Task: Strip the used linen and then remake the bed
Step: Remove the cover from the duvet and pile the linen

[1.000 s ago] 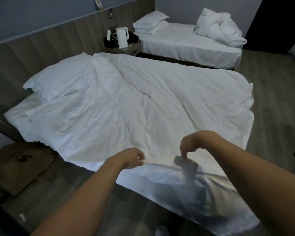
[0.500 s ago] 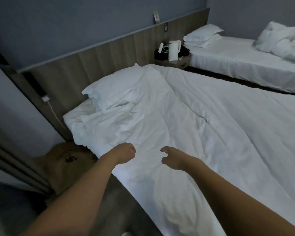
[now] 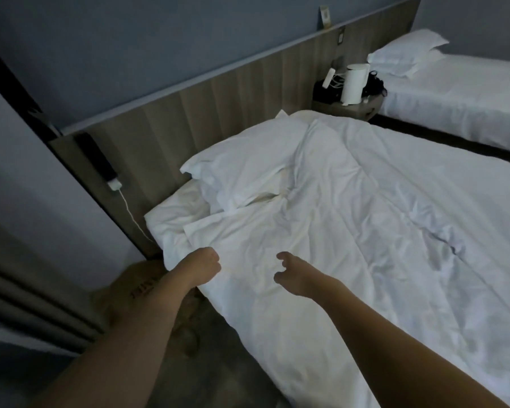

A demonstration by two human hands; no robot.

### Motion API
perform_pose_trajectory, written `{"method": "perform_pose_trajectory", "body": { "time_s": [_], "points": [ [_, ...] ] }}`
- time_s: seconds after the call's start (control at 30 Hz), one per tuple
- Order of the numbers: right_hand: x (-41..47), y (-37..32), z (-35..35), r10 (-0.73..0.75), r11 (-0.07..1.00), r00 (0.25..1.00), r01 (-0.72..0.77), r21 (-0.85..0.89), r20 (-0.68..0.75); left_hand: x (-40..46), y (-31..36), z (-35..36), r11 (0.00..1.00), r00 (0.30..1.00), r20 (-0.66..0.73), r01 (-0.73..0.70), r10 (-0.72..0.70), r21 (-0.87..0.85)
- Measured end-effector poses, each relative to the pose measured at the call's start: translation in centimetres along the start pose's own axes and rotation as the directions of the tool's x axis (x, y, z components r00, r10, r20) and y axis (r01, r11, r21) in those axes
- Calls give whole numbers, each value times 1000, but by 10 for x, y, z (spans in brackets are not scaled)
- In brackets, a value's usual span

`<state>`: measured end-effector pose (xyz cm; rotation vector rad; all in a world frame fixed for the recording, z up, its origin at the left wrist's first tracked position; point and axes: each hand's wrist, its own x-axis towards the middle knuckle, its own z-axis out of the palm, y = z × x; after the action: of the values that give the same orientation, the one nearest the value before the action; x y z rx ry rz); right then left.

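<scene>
The left hand point(image 3: 206, 265) is curled into a loose fist over the near edge of the duvet point(image 3: 365, 231). Whether it has cloth pinched inside the fist cannot be told from this view. The right hand point(image 3: 292, 275) hovers just above the duvet with fingers and thumb half curled and parted, holding nothing.

The duvet lies spread across the bed point(image 3: 171, 219), covering most of it, with its near long edge draping over the side toward the floor point(image 3: 218, 343). Its surface is heavily wrinkled, which suggests a soft, limp item of moderate weight (bulky rather than heavy). It is likely to sag and fold wherever it is unsupported, and it will not slide as one rigid piece. The cotton-like cover should offer good friction and is not fragile.

Recommended hold: gather a fold at the near edge or at the corner close to the left hand, with the two hands well apart so the cloth stays stretched between them.

The long axis of the duvet runs from the headboard point(image 3: 218, 113) toward the foot of the bed, at lower right. Its head end overlaps the pillow point(image 3: 242, 169), which lies against the headboard.

Beyond the bed, a bedside table point(image 3: 348, 108) carries a white kettle point(image 3: 354, 83), and a second bed point(image 3: 454, 98) stands beside it.
</scene>
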<state>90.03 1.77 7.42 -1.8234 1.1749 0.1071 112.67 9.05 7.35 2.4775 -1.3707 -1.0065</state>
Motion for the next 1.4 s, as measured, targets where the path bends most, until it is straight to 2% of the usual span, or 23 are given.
{"method": "perform_pose_trajectory", "body": {
  "time_s": [0.2,0.37,0.47,0.6,0.67,0.77,0.83,0.93,1.0,1.07,1.1,1.17,1.23,1.3,1.4],
  "points": [
    [99,-37,18,86,994,995,-90,61,56,104,-64,-55,997,996,50,76,-76,-5],
    [205,-50,41,200,968,978,-207,140,62,257,-93,-77,994,990,112,77,-86,82],
    [267,-46,60,297,922,953,-300,246,51,363,-115,-61,989,976,178,110,-127,103],
    [322,-36,88,411,886,911,-410,216,46,459,-142,-28,955,971,161,128,-175,266],
    [335,-32,97,444,873,894,-446,198,57,477,-144,-13,948,947,223,170,-233,269],
    [335,-36,104,477,848,875,-484,218,88,466,-129,2,987,920,367,94,-136,131],
    [325,-44,103,483,841,869,-495,216,111,440,-105,0,997,932,359,60,-42,-39],
    [297,-63,95,475,847,873,-487,211,108,386,-45,-30,956,961,255,-29,108,-293],
    [274,-79,86,442,861,896,-436,261,36,340,1,-66,898,954,187,-139,234,-416],
    [248,-99,76,382,888,916,-327,323,-123,291,36,-104,821,924,124,-254,363,-511],
    [233,-108,69,362,898,902,-271,346,-233,266,48,-121,779,910,74,-304,408,-548],
    [199,-124,52,331,923,828,-184,337,-453,220,58,-149,683,901,-50,-362,432,-635],
    [168,-138,33,298,950,779,-185,252,-551,176,58,-169,598,911,-144,-367,387,-712],
    [141,-149,18,252,967,793,-181,180,-554,138,51,-182,549,918,-216,-375,332,-747],
    [110,-174,6,229,960,864,-126,249,-448,99,30,-198,478,923,-272,-375,272,-794]
  ]
}}
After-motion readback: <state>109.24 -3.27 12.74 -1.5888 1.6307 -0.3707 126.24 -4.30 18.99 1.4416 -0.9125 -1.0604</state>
